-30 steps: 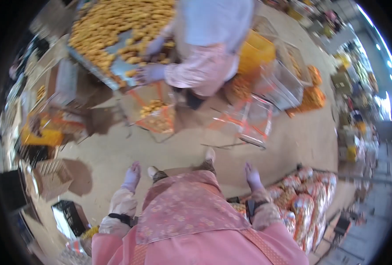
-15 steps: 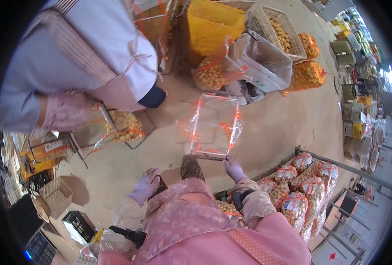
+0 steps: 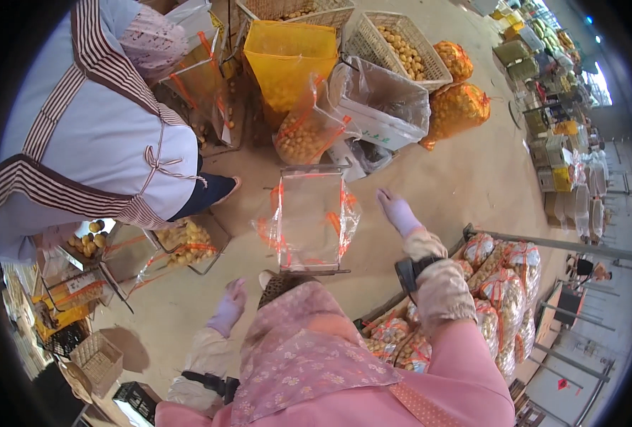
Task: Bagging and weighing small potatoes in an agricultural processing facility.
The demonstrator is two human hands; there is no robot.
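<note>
A clear plastic bag with orange straps (image 3: 311,235) hangs spread on an upright metal frame stand (image 3: 314,272), just in front of me. My right hand (image 3: 399,212), in a lilac glove, is held out to the right of the stand, apart from it. Its fingers are stretched out and hold nothing. Lower on the left, my left hand (image 3: 230,309), gloved alike, hangs beside my body with loosely bent fingers and nothing visible in it. A patterned shoe (image 3: 287,285) of mine shows at the foot of the stand.
At the left a co-worker in an apron (image 3: 109,142) bends beside a bag of potatoes (image 3: 188,242). Ahead stand a yellow mesh bag (image 3: 291,60), a lined white box (image 3: 383,117), a wicker basket (image 3: 362,43) and orange net sacks (image 3: 458,110). Filled bags (image 3: 504,299) lie behind a rail at right.
My right hand has left the near right corner of the stand and moved out to the right. The co-worker has shifted, with one arm now reaching to a far bag.
</note>
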